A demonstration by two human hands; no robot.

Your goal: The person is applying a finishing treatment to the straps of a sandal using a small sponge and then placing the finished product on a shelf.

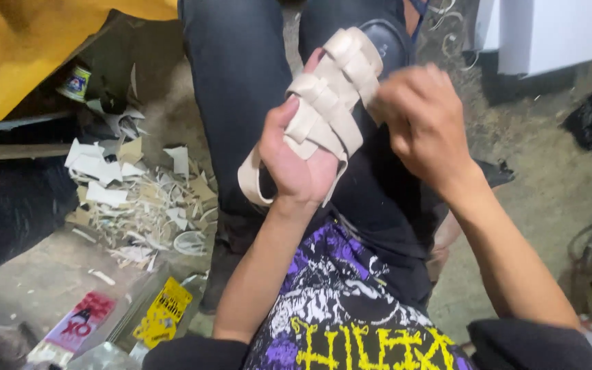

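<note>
While gripped: one strapped sandal (334, 96), two hands.

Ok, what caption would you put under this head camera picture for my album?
Left hand holds a beige strappy sandal upper while the right hand pinches its top strap, paper scraps heaped on the floor.

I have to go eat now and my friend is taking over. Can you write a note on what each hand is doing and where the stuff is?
Left hand: shut around the beige strappy sandal upper, holding it up over the lap; its loose loop hangs below the palm.
Right hand: fingers pinched at the top straps, on the right edge of the upper.
Around: pile of pale offcuts on the floor to the left; small tin beyond it; printed packets near the left knee.
Done: straps look woven and crossed.
Left: cannot tell from this view; no sole is attached to the upper.
</note>
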